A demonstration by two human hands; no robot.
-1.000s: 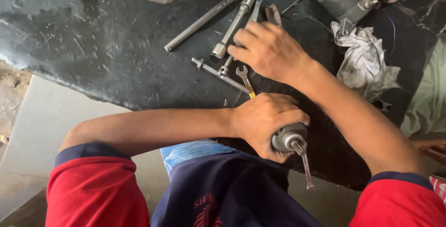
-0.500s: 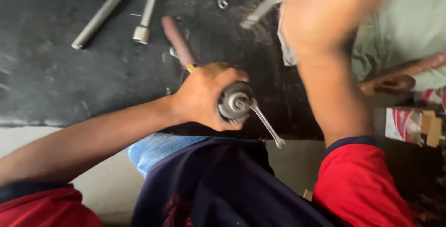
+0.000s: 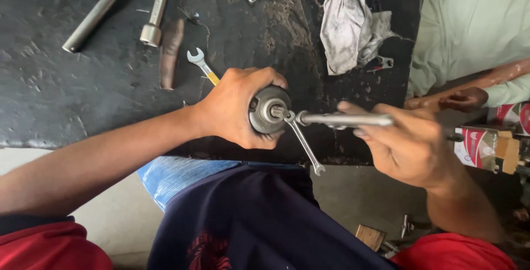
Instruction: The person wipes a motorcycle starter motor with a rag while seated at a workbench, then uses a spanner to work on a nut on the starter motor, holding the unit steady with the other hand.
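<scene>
Dull grey metal cylinder (image 3: 269,110), shiny steel socket wrench (image 3: 345,119), grimy crumpled cloth rag (image 3: 345,19), scuffed matt black worktop (image 3: 66,93)

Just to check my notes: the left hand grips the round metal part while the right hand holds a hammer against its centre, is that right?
Not quite. The head view shows the left hand gripping the round metal part, but the right hand holds a long metal socket tool, not a hammer, with its end at the part's centre. A small spanner also hangs from that centre.
</scene>
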